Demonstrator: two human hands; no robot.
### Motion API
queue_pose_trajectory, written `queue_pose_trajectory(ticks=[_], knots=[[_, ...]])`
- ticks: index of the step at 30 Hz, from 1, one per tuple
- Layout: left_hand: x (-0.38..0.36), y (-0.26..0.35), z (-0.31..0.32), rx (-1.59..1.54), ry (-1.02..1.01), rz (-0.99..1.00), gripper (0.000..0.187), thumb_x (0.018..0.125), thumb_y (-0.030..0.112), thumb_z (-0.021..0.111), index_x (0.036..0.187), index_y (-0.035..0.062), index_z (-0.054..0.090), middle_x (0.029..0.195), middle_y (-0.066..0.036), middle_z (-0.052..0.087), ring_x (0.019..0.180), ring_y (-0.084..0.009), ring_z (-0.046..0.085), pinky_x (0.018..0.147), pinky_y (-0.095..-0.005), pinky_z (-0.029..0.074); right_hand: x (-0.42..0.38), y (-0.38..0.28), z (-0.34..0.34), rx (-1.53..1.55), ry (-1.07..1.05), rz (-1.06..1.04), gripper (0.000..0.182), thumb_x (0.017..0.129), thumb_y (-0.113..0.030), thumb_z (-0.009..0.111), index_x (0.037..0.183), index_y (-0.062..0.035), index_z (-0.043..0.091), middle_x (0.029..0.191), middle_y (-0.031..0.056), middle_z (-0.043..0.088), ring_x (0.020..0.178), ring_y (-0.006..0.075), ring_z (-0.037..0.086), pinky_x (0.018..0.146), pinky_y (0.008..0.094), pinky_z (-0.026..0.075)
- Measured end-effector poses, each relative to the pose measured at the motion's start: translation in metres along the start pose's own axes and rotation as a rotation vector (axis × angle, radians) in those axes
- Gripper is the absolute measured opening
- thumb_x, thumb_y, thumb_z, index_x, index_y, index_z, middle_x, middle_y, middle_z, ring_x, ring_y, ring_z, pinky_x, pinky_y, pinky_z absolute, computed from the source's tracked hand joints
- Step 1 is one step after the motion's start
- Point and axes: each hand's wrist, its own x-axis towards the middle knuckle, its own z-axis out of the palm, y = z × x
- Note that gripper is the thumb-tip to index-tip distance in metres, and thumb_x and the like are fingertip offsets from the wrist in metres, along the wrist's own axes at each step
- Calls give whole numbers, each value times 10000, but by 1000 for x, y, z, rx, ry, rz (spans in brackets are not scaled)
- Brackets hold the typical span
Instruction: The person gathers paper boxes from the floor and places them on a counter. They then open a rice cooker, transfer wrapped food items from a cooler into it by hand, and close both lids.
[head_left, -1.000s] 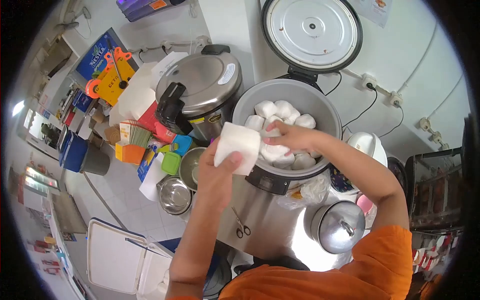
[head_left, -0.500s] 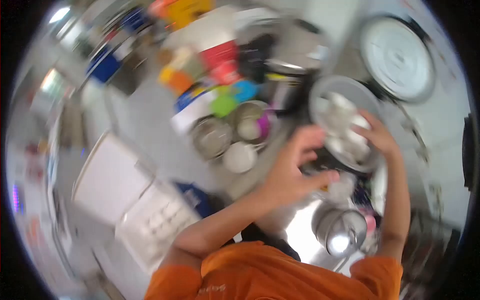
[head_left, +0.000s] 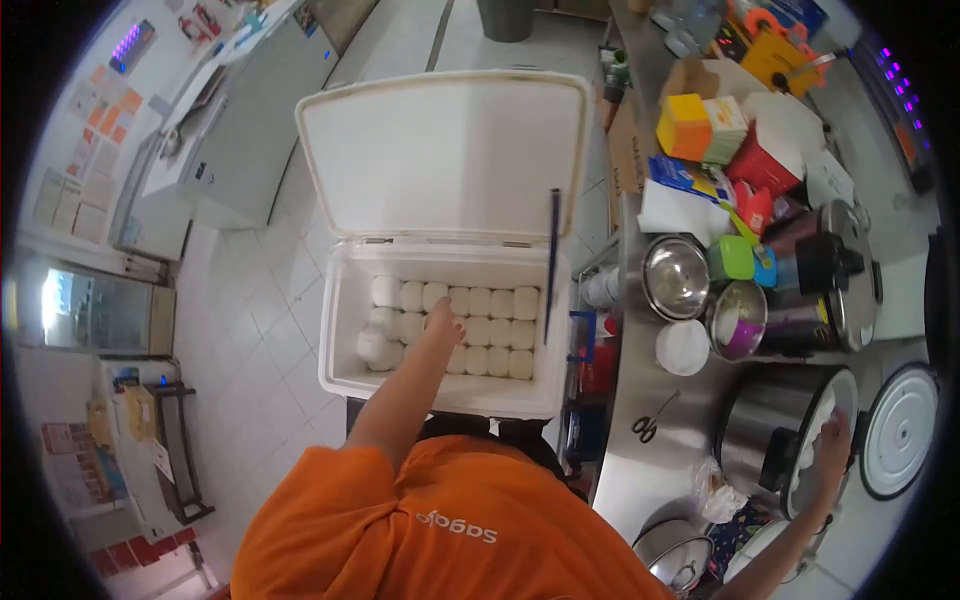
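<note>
A white cool box (head_left: 340, 375) stands in front of me, its lid (head_left: 440, 160) raised. Rows of white rounded lumps (head_left: 478, 332) fill its floor, with one larger lump (head_left: 378, 347) at the near left. My left hand (head_left: 446, 318) is inside the box, low over the middle of the rows. Its fingers are too small and partly hidden to show whether they grip a lump. At the right, my right hand (head_left: 832, 440) reaches into a big steel pot (head_left: 755, 420). Its fingers are closed at more white lumps (head_left: 808, 450) in there.
The steel counter (head_left: 640, 480) holds scissors (head_left: 650, 420), metal bowls (head_left: 676, 277), a white tub (head_left: 683, 347) and a clear bag (head_left: 716, 492). A round lid (head_left: 900, 430) leans beyond the pot. Boxes and packets (head_left: 690, 130) crowd the counter's far end.
My view has turned left, bringing the cool box to the middle. My left hand, spread beside the pot before, is now inside the box. My right hand stays at the pot.
</note>
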Motion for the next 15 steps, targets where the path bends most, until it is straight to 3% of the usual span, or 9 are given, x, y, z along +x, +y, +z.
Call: queue_pose_trajectory(ticks=[2, 3, 5, 7, 8, 11, 12, 14, 15], knots=[[51, 21, 14, -46, 8, -55, 261, 965, 202, 585, 1194, 85, 622, 1053, -126, 646, 915, -207, 607, 696, -402, 485, -30, -239, -5, 477, 20, 14, 411, 956, -193, 576, 1329, -26, 533, 1026, 65, 625, 991, 185, 606, 945, 351, 445], [58, 31, 20, -95, 2, -84, 265, 963, 201, 586, 1199, 85, 617, 1059, -129, 643, 918, -210, 606, 698, -406, 485, -50, -303, 18, 766, -119, -66, 442, 968, -279, 586, 1335, -43, 523, 1100, 74, 612, 1001, 191, 609, 1000, 348, 418], [68, 51, 41, -170, -22, -142, 275, 961, 200, 589, 1209, 84, 608, 1072, -135, 637, 924, -217, 605, 704, -415, 485, -87, -406, 92, 1066, -517, -281, 376, 948, -254, 620, 1230, -6, 596, 1047, 88, 664, 970, 172, 641, 841, 332, 506], [70, 69, 52, -217, -51, -187, 285, 958, 199, 592, 1218, 83, 599, 1084, -141, 632, 930, -225, 604, 709, -423, 485, -106, -503, 183, 1149, -929, -69, 273, 926, -123, 643, 1157, 23, 623, 1002, 84, 682, 924, 173, 662, 807, 301, 516], [72, 77, 56, -231, -66, -205, 290, 957, 198, 594, 1223, 82, 594, 1091, -144, 629, 933, -228, 603, 712, -428, 485, -109, -532, 242, 1273, -941, 158, 293, 929, -143, 648, 1169, 22, 613, 1004, 86, 679, 921, 177, 666, 843, 285, 503], [72, 90, 63, -265, -91, -254, 307, 953, 197, 598, 1237, 81, 580, 1110, -153, 620, 941, -239, 601, 720, -441, 485, -83, -540, 435, 1400, -796, 1096, 435, 936, -236, 630, 1286, -3, 518, 1184, 141, 619, 1103, 271, 576, 892, 449, 470], [71, 88, 63, -272, -98, -272, 313, 952, 196, 599, 1242, 80, 576, 1116, -156, 618, 944, -243, 601, 722, -445, 485, -70, -546, 463, 1283, -682, 1258, 466, 929, -309, 631, 1296, -48, 512, 1236, 158, 583, 1141, 291, 541, 908, 471, 451], [71, 88, 64, -289, -105, -304, 325, 950, 195, 602, 1251, 79, 567, 1128, -162, 612, 950, -250, 599, 728, -454, 486, -54, -540, 511, 1154, -578, 1392, 498, 921, -382, 631, 1307, -94, 506, 1287, 175, 547, 1180, 310, 506, 923, 493, 432], [70, 87, 62, -295, -106, -322, 331, 948, 194, 604, 1256, 79, 562, 1135, -165, 609, 953, -253, 599, 730, -458, 486, -51, -524, 534, 1349, -580, 1206, 532, 900, -451, 637, 1303, -131, 505, 1317, 177, 516, 1181, 311, 496, 917, 476, 421]])
